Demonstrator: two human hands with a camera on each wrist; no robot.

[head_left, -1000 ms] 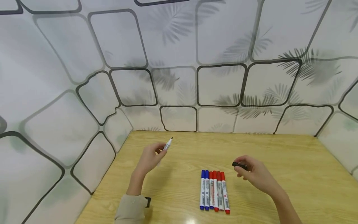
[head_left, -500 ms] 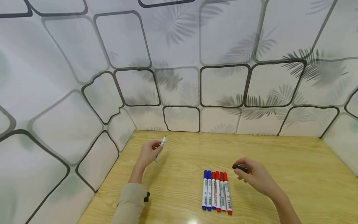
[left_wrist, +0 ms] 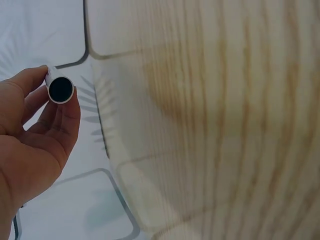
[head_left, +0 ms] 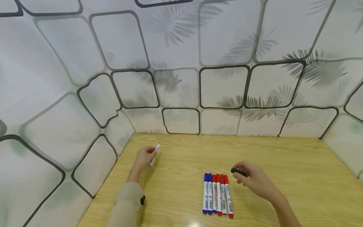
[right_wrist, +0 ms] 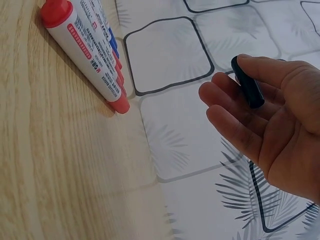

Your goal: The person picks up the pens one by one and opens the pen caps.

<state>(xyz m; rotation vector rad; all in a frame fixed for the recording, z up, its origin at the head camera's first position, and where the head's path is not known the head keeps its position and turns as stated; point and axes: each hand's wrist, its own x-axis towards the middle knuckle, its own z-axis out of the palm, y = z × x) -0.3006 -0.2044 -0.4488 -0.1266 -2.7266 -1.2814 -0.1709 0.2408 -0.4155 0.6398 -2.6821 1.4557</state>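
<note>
My left hand (head_left: 143,158) pinches an uncapped whiteboard marker (head_left: 153,157) over the left of the table, its dark tip pointing up and away. In the left wrist view the marker's round black end (left_wrist: 61,90) faces the camera, thumb and fingertips around the white barrel. Over on the right, my right hand (head_left: 253,178) holds a black marker cap (head_left: 238,172) between thumb and fingers. The right wrist view shows this cap (right_wrist: 247,82) under the thumb, the other fingers half curled beneath it.
Between the hands several markers lie side by side on the wooden table (head_left: 175,189): blue-capped markers (head_left: 207,194) at the left, red-capped markers (head_left: 222,195) at the right. A patterned wall covering (head_left: 181,88) rises behind the table's far edge and along its sides.
My left hand has carried the uncapped marker leftward and a little lower, so its lower end shows more. My right hand, with the cap, has shifted slightly left and down.
</note>
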